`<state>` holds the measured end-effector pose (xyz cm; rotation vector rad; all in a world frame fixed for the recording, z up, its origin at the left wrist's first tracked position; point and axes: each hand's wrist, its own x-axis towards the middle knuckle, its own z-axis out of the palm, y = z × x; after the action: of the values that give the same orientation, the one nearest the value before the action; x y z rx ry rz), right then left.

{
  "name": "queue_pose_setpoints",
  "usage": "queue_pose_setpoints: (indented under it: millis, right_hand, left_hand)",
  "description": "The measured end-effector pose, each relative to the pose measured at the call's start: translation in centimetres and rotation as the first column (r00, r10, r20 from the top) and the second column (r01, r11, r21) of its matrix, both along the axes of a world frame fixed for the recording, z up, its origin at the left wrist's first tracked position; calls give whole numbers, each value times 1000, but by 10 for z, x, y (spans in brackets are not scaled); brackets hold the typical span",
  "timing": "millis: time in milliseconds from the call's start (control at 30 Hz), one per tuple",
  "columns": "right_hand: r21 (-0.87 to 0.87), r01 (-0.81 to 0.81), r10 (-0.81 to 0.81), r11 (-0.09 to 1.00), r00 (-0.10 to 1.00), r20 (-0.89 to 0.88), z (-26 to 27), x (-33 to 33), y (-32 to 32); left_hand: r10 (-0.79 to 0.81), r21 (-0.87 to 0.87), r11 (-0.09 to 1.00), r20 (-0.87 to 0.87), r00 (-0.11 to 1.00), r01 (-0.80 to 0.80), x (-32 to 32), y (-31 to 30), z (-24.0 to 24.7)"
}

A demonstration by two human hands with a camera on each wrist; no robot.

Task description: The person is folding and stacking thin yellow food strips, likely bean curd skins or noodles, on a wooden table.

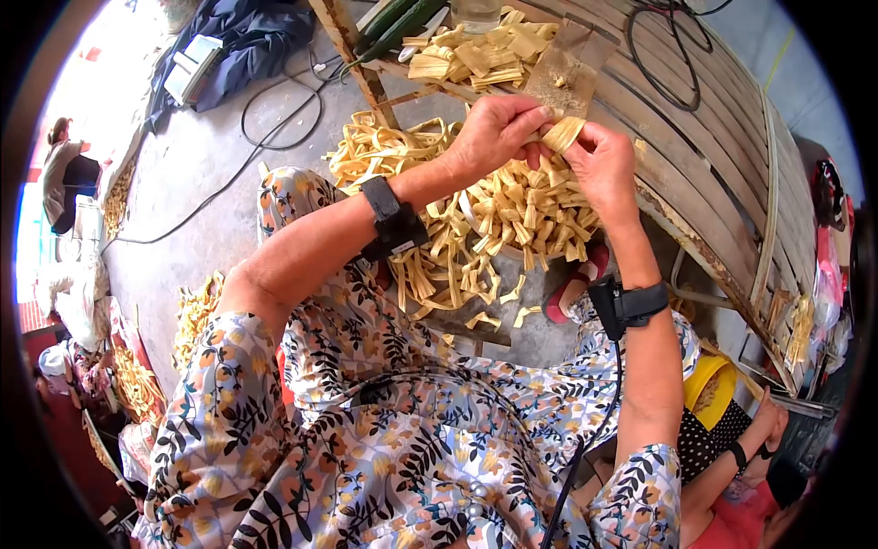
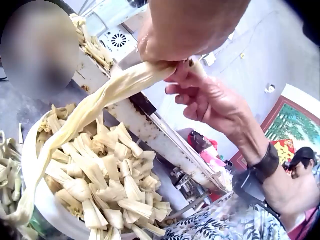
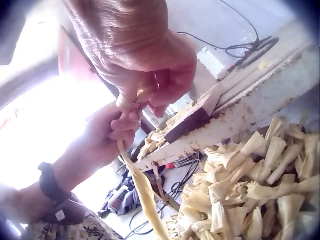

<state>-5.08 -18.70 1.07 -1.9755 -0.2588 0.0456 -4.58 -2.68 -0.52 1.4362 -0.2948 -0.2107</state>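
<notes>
My left hand (image 1: 494,134) and right hand (image 1: 604,169) meet above a heap of knots (image 1: 540,210). Both pinch one pale yellow strip (image 1: 564,134), which looks like tofu skin. In the left wrist view, a long twisted length of this strip (image 2: 102,97) hangs from the fingers past the white rim of a tub (image 2: 31,155). The right wrist view has the strip's tail (image 3: 142,192) dangling beneath both hands. Curled fingers partly hide the part being held. Loose long strips (image 1: 384,151) lie left of the knots.
A slatted table (image 1: 704,128) with a rusty edge stands ahead and to the right. On it are flat yellow pieces (image 1: 476,59), a small board (image 1: 567,73), green cucumbers (image 1: 398,23) and a coiled cable (image 1: 672,55). Another person's arm (image 1: 741,448) shows at the lower right.
</notes>
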Motion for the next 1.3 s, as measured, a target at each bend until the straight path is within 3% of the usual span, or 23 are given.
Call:
queue_pose_setpoints:
  millis: [67, 133, 200, 233, 300, 367, 400, 433, 533, 567, 667, 800, 900, 1033, 1167, 1300]
  right_hand:
    - [-8, -16, 15, 1000, 999, -48, -11, 4, 1]
    - [-94, 20, -22, 995, 1000, -22, -14, 2, 2]
    - [-247, 110, -90, 963, 992, 89, -14, -4, 9]
    - [-276, 165, -76, 947, 949, 307, -20, -5, 12]
    - [-271, 183, -35, 945, 881, 472, -19, -6, 13]
    - [-237, 168, -8, 957, 830, 558, -16, -6, 13]
    - [-203, 150, -8, 968, 822, 570, -12, -3, 13]
    - [-171, 132, -9, 976, 816, 578, -10, -3, 12]
    - [296, 120, -182, 948, 964, 193, -10, 9, -5]
    - [406, 191, -252, 893, 963, 100, -4, 16, -12]
    - [570, 243, -216, 785, 970, -116, -9, 20, -21]
    - [510, 299, -192, 807, 948, -253, -7, 17, -19]
    - [441, 174, 13, 880, 920, -391, 8, 9, -18]
    - [494, -20, 230, 869, 901, -367, -12, 4, -6]
    - [578, 80, 162, 812, 921, -355, -13, 0, 1]
    - [552, 142, 101, 822, 917, -386, -10, 6, -10]
  left_hand:
    - [-63, 146, 988, 74, 995, 51, -2, 4, 8]
    - [-123, 412, 911, 233, 965, 17, -3, 1, 2]
    - [-72, 521, 850, 268, 961, -81, -5, -4, -3]
    - [-40, 512, 840, 383, 923, -176, -2, -6, -13]
    - [12, 461, 814, 596, 803, -354, 3, -9, -26]
    - [85, 391, 905, 222, 971, -169, 4, -7, -23]
    - [89, 325, 942, 16, 996, -89, 4, -5, -18]
    - [31, 72, 997, -162, 986, -20, 3, -3, -21]
    - [-105, -209, 978, -426, 899, 15, -5, -6, 3]
    - [-143, -222, 974, -441, 886, 47, -8, -2, 8]
    - [-217, -153, 972, -315, 924, 177, -6, 2, 2]
    - [-278, -127, 960, -307, 910, 251, -3, 11, -5]
    - [-352, -178, 934, -310, 883, 310, -4, 16, -5]
    - [-376, -167, 925, -301, 876, 340, -2, 16, -9]
    - [-456, -237, 887, -306, 836, 397, 3, 17, -13]
    - [-496, -308, 861, -336, 801, 404, 2, 23, -11]
